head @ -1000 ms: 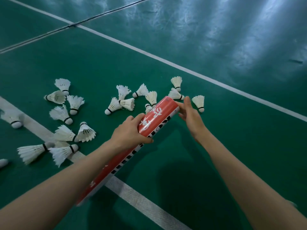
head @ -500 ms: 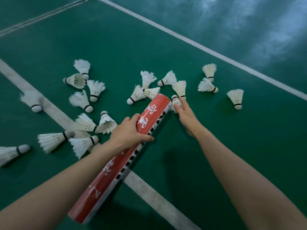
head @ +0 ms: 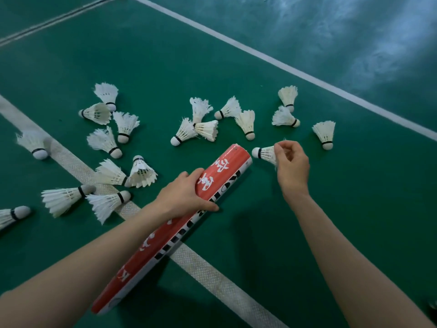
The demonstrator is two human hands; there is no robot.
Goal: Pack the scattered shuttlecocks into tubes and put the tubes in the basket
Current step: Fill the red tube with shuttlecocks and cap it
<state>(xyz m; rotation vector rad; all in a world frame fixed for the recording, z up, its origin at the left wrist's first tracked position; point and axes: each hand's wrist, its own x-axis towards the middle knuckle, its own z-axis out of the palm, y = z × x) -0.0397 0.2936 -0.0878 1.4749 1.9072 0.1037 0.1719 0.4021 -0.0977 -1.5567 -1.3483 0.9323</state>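
My left hand [head: 186,195] grips a long red and white shuttlecock tube [head: 220,176] around its upper part; the tube slants up to the right, its far end near the scattered shuttlecocks. My right hand [head: 292,166] pinches the feathers of one white shuttlecock [head: 264,153], held sideways with its cork pointing left, just right of the tube's far end. Several white shuttlecocks lie on the green floor: a cluster [head: 201,129] beyond the tube, another group [head: 111,138] to the left, and one [head: 325,133] right of my hand. No basket is in view.
The green court floor [head: 354,209] carries white lines: a wide one [head: 212,275] running diagonally under the tube and a thin one [head: 295,69] beyond the shuttlecocks. Some shuttlecocks lie on the wide line at the left [head: 63,197].
My right hand has lifted one shuttlecock off the floor by its feathers and brought it beside the tube's far end. The view shifted slightly; my left hand keeps its grip on the tube.
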